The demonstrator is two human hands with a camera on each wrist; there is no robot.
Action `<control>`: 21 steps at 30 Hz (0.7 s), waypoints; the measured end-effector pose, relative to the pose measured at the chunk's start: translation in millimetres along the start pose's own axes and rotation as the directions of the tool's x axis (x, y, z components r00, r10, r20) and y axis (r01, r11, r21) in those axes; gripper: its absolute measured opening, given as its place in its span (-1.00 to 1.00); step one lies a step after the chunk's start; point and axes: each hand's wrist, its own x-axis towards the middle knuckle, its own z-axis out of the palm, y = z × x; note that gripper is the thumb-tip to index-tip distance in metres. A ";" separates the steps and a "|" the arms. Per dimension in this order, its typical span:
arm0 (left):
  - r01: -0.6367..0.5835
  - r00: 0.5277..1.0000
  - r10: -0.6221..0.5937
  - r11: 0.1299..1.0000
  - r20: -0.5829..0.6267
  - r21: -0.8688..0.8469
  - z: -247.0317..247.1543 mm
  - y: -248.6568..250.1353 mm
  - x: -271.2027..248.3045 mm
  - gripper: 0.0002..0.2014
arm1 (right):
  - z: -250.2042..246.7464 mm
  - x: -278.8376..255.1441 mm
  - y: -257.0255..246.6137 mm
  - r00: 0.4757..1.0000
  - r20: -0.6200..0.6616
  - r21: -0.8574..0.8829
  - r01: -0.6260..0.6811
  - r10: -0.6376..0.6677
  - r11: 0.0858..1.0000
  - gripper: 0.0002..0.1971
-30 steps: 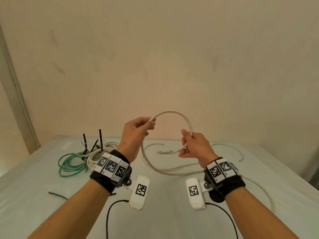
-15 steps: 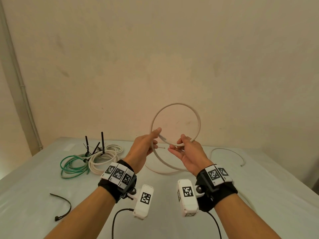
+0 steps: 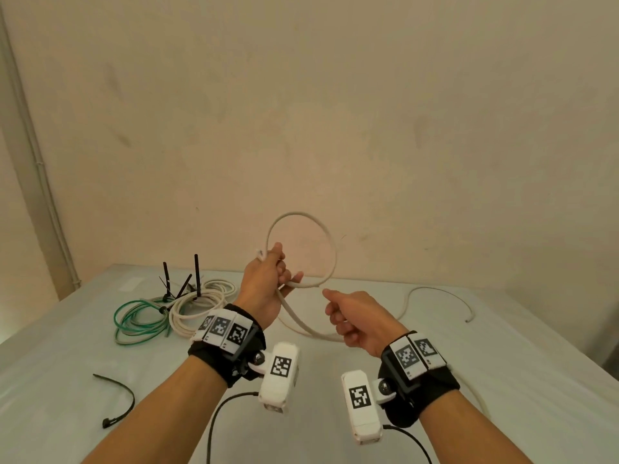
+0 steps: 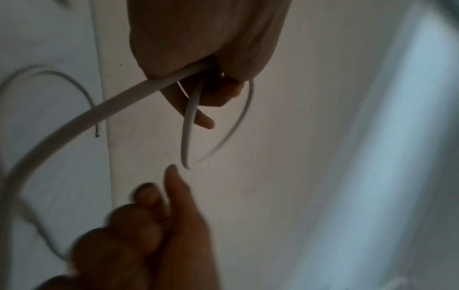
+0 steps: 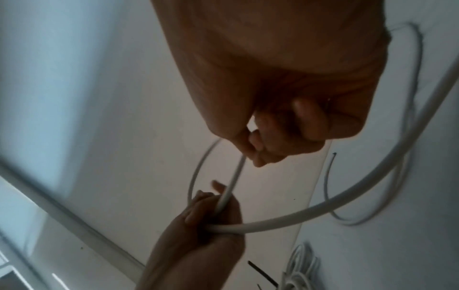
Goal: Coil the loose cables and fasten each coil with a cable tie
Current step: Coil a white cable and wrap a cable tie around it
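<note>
The left hand (image 3: pixel 264 289), raised above the table (image 3: pixel 502 363), grips one upright loop of the white cable (image 3: pixel 330 244) in curled fingers, while the right hand (image 3: pixel 360 318), lower and just beside it, holds the trailing run in a loose fist.

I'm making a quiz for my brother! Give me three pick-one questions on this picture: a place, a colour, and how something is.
1. Where is the loose black cable tie? A) in the right hand B) on the table C) on the wall
2. The wire bundle beside the white coil is: A) red B) green C) blue
3. The left hand has its cable loop: A) raised B) lying flat C) tied
Answers: B, it lies by the left arm; B, its strands are green; A, it stands above the table.
</note>
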 end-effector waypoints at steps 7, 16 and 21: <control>0.042 0.996 -0.025 0.980 0.087 -0.193 0.1 4.6 -7.9 -0.46 | 14.4 -2.9 8.7 0.887 0.402 0.073 -0.280 0.229 0.957 0.06; 0.079 0.980 -0.042 0.979 0.196 -0.187 0.3 11.8 -17.4 -0.49 | 29.7 18.7 10.6 0.982 0.188 0.782 -0.145 -0.008 0.607 -0.66; 0.073 0.994 -0.052 0.971 0.100 -0.228 -3.1 21.0 -10.1 -0.52 | 24.5 20.1 4.2 0.990 0.135 0.875 -0.095 -0.050 0.475 -0.71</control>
